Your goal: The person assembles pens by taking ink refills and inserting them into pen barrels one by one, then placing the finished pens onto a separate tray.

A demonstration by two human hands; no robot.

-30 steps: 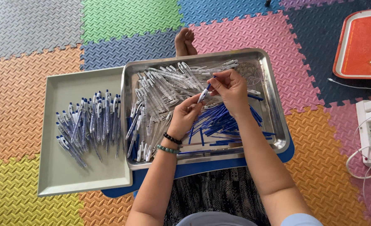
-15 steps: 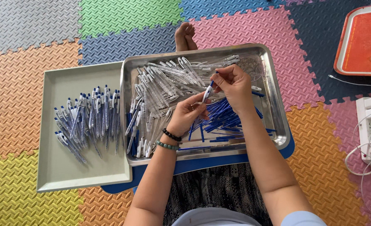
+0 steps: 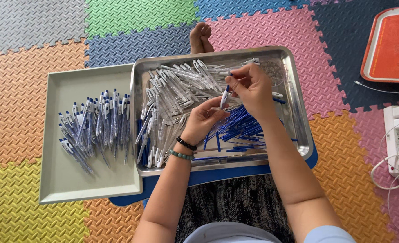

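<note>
A floor of coloured foam mats [image 3: 51, 27] surrounds a steel tray [image 3: 298, 112]. Above it, the left hand [image 3: 204, 119] and right hand [image 3: 253, 90] both pinch one pen [image 3: 225, 96]. A loose grip could drop it among the blue refills [image 3: 240, 130].

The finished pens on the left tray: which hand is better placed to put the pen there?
Probably the left hand: it holds the pen and is nearer the beige tray than the right hand.
</note>
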